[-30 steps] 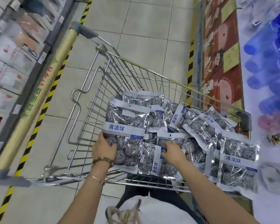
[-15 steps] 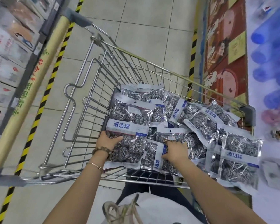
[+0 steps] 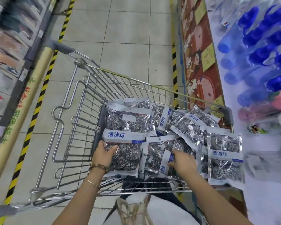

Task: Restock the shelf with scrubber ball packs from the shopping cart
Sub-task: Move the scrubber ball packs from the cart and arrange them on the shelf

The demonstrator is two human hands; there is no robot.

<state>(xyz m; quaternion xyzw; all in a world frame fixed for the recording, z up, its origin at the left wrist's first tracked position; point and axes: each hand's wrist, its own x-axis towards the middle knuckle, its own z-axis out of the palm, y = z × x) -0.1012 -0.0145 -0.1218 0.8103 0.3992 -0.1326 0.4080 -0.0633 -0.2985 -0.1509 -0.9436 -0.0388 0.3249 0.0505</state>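
This is the pick-up step, judged from how things lie: both hands are down in the shopping cart [image 3: 81,120], nothing is lifted clear, and no pack is on its way to the shelf [image 3: 266,200], which stands to the right of the right hand. The left hand [image 3: 104,155] grips the large pack [image 3: 125,125] at its lower left edge. The thumb lies across the clear front over the steel scrubbers, the other fingers are hidden beneath, and the wrist is bent inward over the cart's near rim. The pack's blue-lettered band sits just above that grip, and the rest of the pack runs away from the palm toward the far end of the basket. The right hand [image 3: 182,163] is palm down on the small pack [image 3: 159,161], which lies just beside the large one. Its fingers curl onto the pack's far edge and the thumb reaches across the upright label, so it appears to pinch the pack, though how firm that hold is cannot be told. Beyond and to the right of this hand the other packs [image 3: 190,125] lie heaped, overlapping one another. The next move likely calls for raising both packs clear of the wire wall and the heap, then swinging right to the shelf — slippery film and loose neighbours could snag or slide.
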